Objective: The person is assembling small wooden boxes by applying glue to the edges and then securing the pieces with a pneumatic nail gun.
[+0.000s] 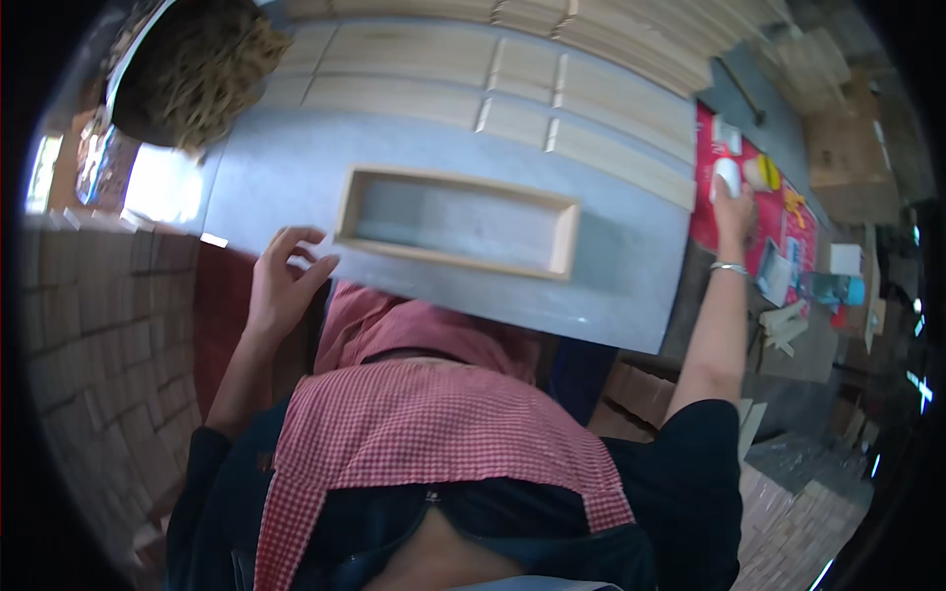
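A rectangular frame of pale wood [448, 258] lies on the grey tabletop [611, 286] in front of me, with the tabletop showing through it. Just off the frame's left end is my left hand [283, 286], its fingers bent and apart with nothing in them. My right arm stretches out to the right, over a red mat [706, 222]. There my right hand [735, 212] has its fingers closed on a small white container [726, 175], whose lower part the hand hides.
Flat wooden boards [404, 57] lie in rows along the far side. A dark bin [148, 84] of tan strips stands far left, above stacked wood blocks [99, 335]. Near my right hand are a yellow-rimmed tub [761, 173], a blue-capped bottle [838, 289] and wooden sticks [784, 325].
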### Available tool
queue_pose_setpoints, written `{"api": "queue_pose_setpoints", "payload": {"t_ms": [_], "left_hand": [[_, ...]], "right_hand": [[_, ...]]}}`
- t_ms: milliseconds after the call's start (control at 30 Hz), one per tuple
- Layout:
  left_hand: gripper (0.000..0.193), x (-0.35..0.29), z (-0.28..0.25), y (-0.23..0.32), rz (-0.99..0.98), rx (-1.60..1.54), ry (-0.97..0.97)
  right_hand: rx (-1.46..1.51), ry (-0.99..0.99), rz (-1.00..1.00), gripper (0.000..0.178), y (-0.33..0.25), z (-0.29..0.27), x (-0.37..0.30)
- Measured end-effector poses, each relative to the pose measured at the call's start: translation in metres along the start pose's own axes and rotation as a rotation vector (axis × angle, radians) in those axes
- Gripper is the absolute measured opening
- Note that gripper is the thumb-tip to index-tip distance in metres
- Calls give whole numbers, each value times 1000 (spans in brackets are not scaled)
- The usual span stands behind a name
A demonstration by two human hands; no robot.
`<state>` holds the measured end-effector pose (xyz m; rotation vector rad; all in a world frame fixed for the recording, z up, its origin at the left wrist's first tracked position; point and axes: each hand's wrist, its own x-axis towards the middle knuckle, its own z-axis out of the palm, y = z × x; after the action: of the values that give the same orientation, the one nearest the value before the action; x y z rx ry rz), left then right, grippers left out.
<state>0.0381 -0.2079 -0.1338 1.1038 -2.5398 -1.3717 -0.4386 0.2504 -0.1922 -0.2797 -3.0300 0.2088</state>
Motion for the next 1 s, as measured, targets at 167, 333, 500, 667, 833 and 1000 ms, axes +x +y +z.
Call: {"api": "queue_pose_setpoints", "payload": {"t_ms": [167, 333, 500, 667, 833, 1000], "left_hand": [[26, -27, 18, 15, 179, -29, -32], [23, -41, 25, 41, 335, -59, -201], [33, -66, 18, 121, 958, -694, -763], [16, -86, 20, 146, 1046, -874, -1258], [2, -104, 21, 135, 1011, -985, -1388], [9, -100, 9, 116, 1082, -960, -1257]], "right_hand": [[3, -22, 69, 69, -7, 16, 6], [535, 165, 151, 65, 1, 10, -11], [1287, 306, 178, 64, -34, -37, -89], [1716, 310, 40, 58, -68, -54, -192], [1675, 21, -183, 50, -106, -50, -290], [1569, -269, -349, 54, -151, -53, -349]]}}
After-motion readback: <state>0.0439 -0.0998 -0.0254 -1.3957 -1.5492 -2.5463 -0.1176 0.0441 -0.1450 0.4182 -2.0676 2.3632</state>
